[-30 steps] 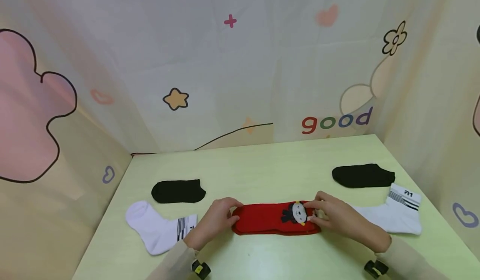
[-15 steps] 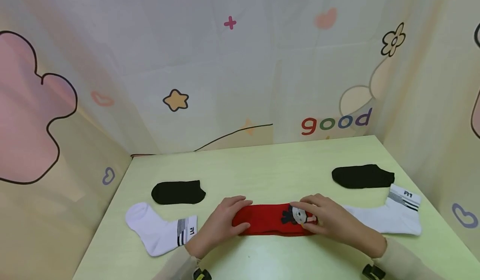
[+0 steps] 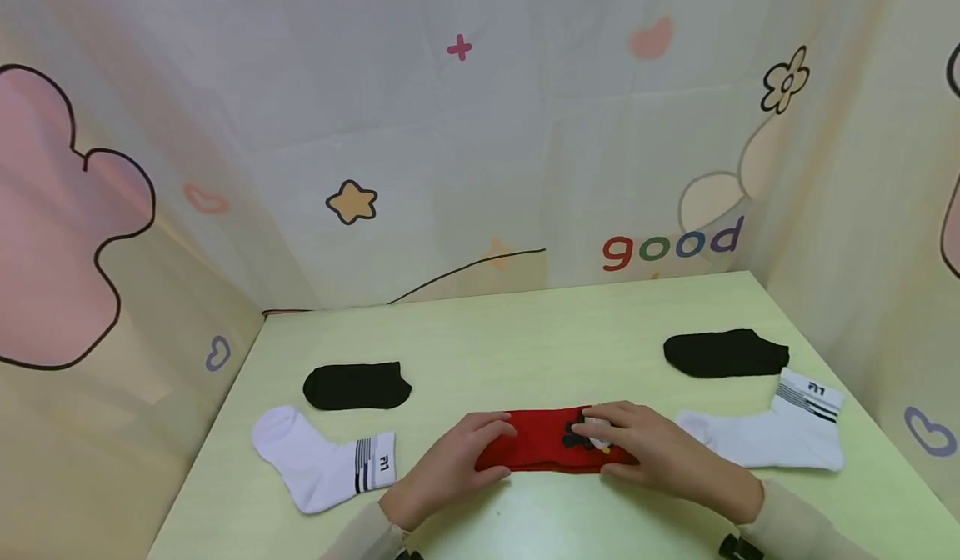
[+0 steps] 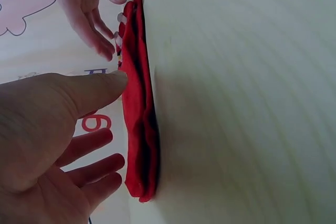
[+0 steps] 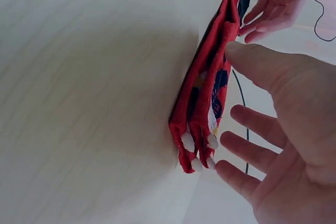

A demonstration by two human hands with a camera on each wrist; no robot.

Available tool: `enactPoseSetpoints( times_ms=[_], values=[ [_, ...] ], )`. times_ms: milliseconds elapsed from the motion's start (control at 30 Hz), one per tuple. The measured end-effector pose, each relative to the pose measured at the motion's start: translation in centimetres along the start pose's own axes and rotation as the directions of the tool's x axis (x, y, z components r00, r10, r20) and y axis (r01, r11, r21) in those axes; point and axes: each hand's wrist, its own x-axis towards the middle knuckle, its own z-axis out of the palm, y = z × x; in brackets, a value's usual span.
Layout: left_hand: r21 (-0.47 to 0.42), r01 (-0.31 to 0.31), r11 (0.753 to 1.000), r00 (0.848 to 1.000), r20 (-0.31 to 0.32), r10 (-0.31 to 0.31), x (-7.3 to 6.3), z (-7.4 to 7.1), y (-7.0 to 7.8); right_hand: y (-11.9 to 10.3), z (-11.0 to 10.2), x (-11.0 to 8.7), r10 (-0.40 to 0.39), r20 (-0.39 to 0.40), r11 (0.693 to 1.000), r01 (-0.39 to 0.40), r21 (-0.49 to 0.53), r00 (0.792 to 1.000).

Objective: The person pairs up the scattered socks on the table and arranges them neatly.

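Two red socks, one laid flat on the other, lie crosswise on the table in front of me, a cartoon figure near their right end. My left hand is over their left end, fingers relaxed, with the thumb touching the near edge in the left wrist view. Over the right end is my right hand, covering part of the figure. Its thumb touches the upper sock, while the other fingers spread loosely. Both layers and their small white tufts show in the right wrist view.
On the left lie a black sock and a white striped sock. Another black sock and white striped sock lie on the right. A printed curtain encloses the back and sides of the table.
Both hands have slid inward from the ends of the red socks. Their fingers have loosened from pinching the ends and now lie over the socks, which stay in place.
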Motion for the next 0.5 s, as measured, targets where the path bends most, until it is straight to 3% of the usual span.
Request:
enactPoseSetpoints(
  times_ms=[233,500],
  values=[
    [0.014,0.011,1.000,0.998,0.061,-0.012,-0.2,0.4,-0.2,-0.1,0.3,-0.2,0.019,0.070,1.000,-0.020,0.005,0.997],
    [0.049,0.011,0.999,0.996,0.085,-0.015,-0.1,0.6,-0.2,0.2,1.2,-0.5,-0.003,0.045,0.999,0.005,-0.053,0.999]
  ],
)
